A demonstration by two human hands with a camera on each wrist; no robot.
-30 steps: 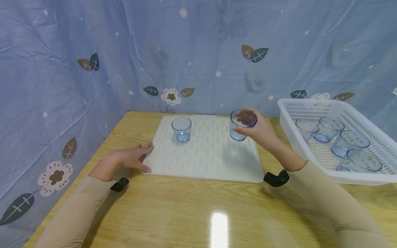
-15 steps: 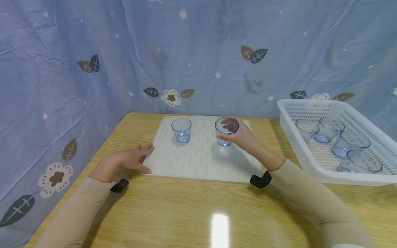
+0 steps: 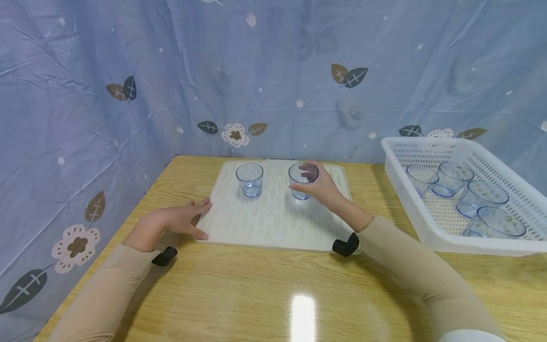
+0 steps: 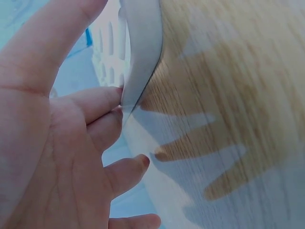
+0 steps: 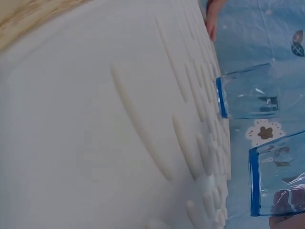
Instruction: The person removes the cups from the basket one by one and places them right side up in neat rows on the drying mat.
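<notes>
My right hand grips a clear blue-tinted drinking glass, thumb on its near side and fingers round the far side. It stays upright over the white ridged mat. In the right wrist view a small gap shows between this glass's blue base and the mat. A second, matching glass stands upright on the mat to the left. At the mat's left edge lies my left hand, fingers spread and loosely bent. Its fingertips touch the mat's rim in the left wrist view.
On the right, a white slotted plastic basket holds several more such glasses. A blue patterned curtain hangs behind and to the left of the wooden table.
My right hand has carried its glass leftward over the mat, closer to the standing glass. The left hand has stayed at the mat's left edge.
</notes>
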